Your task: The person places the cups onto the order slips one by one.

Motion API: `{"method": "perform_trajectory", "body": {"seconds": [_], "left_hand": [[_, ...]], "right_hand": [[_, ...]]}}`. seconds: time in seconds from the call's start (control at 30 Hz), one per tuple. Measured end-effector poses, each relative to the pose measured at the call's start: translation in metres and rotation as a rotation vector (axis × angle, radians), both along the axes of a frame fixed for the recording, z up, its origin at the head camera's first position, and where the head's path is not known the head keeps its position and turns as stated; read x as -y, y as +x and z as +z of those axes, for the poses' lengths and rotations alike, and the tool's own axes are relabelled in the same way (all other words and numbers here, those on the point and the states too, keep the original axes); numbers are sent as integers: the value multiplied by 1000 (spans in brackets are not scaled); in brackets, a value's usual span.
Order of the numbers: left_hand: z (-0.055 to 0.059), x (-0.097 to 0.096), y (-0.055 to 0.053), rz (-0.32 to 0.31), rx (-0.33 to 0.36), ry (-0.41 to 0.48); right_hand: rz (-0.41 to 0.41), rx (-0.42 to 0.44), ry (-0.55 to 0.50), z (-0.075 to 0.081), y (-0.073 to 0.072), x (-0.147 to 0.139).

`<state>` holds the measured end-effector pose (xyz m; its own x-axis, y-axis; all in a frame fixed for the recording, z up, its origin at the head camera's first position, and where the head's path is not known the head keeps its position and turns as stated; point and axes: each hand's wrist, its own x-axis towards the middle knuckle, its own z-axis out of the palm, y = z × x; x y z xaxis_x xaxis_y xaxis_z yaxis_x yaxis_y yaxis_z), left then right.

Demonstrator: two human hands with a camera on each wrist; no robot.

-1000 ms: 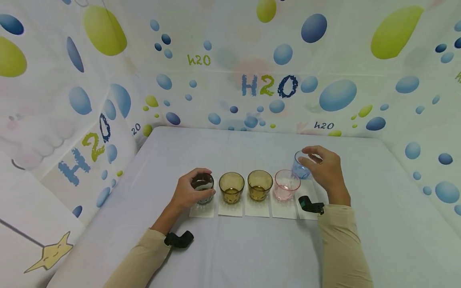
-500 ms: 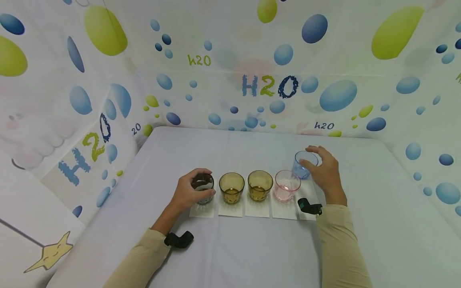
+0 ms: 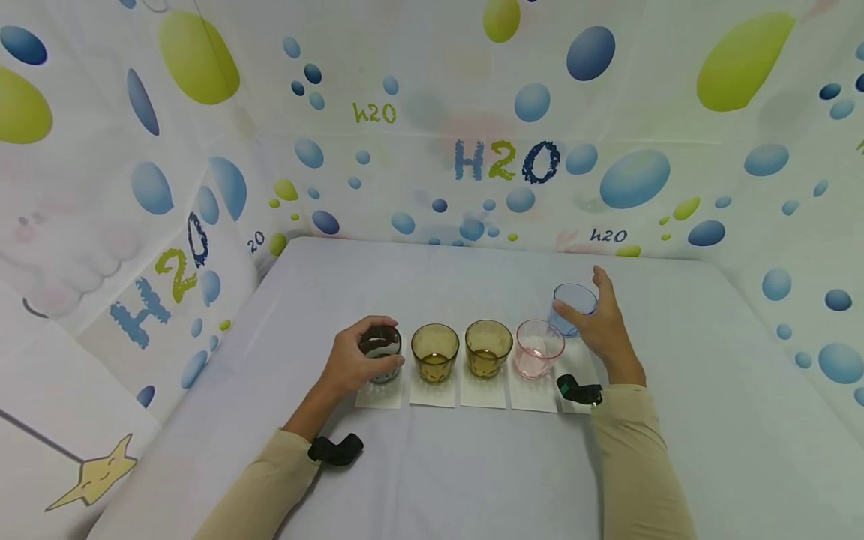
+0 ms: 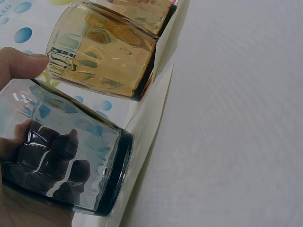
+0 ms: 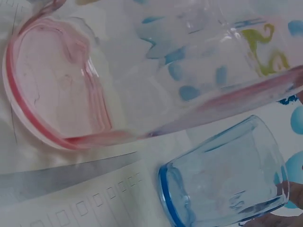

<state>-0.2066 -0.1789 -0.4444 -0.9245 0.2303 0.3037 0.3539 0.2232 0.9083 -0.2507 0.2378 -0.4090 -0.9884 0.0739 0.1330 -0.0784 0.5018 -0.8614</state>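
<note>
My left hand (image 3: 351,358) grips a dark grey glass (image 3: 385,343) at the left end of a row, thumb on the near side and fingers curled round the far side. That glass (image 4: 94,161) stands upright on a white card. At the row's right end is a light blue glass (image 3: 562,324), set farther back than the others. My right hand (image 3: 603,330) is spread beside it, the thumb overlapping its near side and the forefinger pointing up, apart from the rim. In the right wrist view, fingertips show by the rim of the blue glass (image 5: 222,175).
Between the hands stand two amber glasses (image 3: 435,356) and a pink glass (image 3: 538,352), close together on white cards (image 3: 432,396). Another card (image 3: 574,356) lies in front of the blue glass. A patterned backdrop (image 3: 405,180) rises behind the white-covered table (image 3: 472,480).
My right hand has loosened from the blue glass: its fingers have straightened and spread away from the rim. The left hand and the other glasses have stayed put.
</note>
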Motion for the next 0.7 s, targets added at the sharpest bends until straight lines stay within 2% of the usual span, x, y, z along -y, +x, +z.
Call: {"method": "perform_trajectory", "body": {"seconds": [0.37,0.7], "left_hand": [[0,0,-1,-6,-14,1],[-2,0,-1,2,-23,-7]], "right_hand": [[-20,97,18,-16,-4,-1],[-48,79,-94,-21,-2,-1]]}}
